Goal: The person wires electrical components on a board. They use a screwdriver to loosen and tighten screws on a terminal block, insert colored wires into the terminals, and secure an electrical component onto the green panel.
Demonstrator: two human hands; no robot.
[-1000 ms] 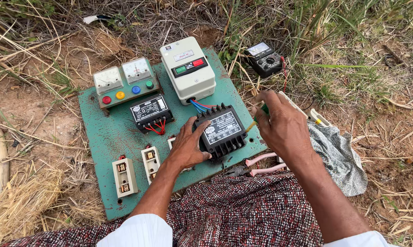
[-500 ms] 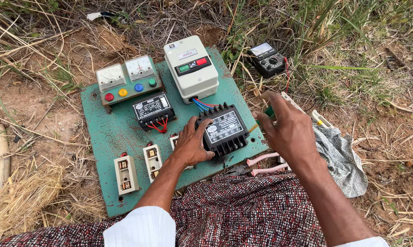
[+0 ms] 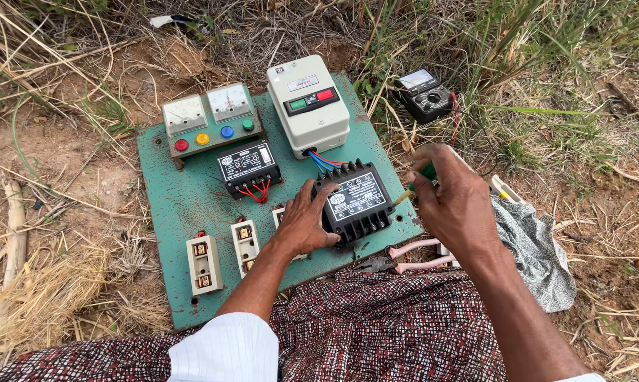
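A green panel board [image 3: 185, 205] lies flat on the ground. My left hand [image 3: 305, 223] rests on the left edge of a black relay box [image 3: 355, 201] near the board's right side, steadying it. My right hand [image 3: 457, 205] is closed on a green-handled screwdriver [image 3: 425, 173] whose tip points at the box's right side. Behind it stand a white starter box [image 3: 309, 106] with green and red buttons, a small black unit [image 3: 247, 166] with red wires, and a meter box [image 3: 207, 119] with coloured lamps. White fuse holders [image 3: 205, 264] sit at the front.
A black multimeter [image 3: 424, 94] lies in the grass at the back right. Pink-handled pliers [image 3: 411, 256] and a grey cloth [image 3: 538, 255] lie by the board's right edge. My patterned garment [image 3: 390, 332] covers the foreground. Dry grass and bare soil surround the board.
My right hand with the screwdriver has stayed by the relay box's right side, shifting only slightly. My left hand keeps its place on the box. The view has drifted a little.
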